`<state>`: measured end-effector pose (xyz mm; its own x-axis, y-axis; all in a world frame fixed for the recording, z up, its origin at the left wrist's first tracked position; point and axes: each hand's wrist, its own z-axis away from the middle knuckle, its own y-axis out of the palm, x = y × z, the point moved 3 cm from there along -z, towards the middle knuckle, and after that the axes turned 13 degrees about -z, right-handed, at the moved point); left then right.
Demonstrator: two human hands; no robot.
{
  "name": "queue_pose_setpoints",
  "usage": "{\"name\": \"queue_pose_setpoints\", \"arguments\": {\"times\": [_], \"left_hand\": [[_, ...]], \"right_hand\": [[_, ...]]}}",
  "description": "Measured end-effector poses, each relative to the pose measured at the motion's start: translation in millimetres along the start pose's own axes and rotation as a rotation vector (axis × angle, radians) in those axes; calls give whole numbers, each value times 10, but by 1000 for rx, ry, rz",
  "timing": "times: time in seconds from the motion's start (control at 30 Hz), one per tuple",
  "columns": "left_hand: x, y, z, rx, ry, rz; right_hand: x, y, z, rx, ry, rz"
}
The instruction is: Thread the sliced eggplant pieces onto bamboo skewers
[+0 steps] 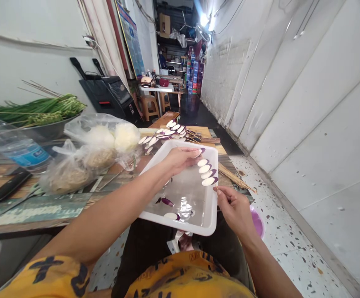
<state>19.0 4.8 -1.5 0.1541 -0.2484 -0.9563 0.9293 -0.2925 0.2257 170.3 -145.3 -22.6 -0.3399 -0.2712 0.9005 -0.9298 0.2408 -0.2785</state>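
A white tray [209,225] of water rests on my lap, with two loose eggplant slices [168,202] floating in it. My left hand [180,159] is closed on the top eggplant slice [199,152] of a skewer held over the tray. Several white, purple-edged slices [206,171] are threaded along that skewer. My right hand [234,207] pinches the bare lower end of the skewer [216,188] at the tray's right rim.
Finished eggplant skewers [167,133] lie on the wooden table beyond the tray. Bare bamboo sticks [236,178] lie at the right. Plastic bags of food [93,153], a water bottle [15,145], a knife [8,187] and a bowl of greens [40,114] stand left. A white wall runs along the right.
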Motion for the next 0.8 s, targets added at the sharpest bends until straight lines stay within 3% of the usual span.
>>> {"name": "queue_pose_setpoints", "arguments": {"times": [0.57,0.8], "left_hand": [[15,53,44,8,-26,-61],[34,-4,-23,-55,59,-127]], "right_hand": [[-12,11,-41,-25,-63,61],[-46,-18,-84,-67,-197,155]]}}
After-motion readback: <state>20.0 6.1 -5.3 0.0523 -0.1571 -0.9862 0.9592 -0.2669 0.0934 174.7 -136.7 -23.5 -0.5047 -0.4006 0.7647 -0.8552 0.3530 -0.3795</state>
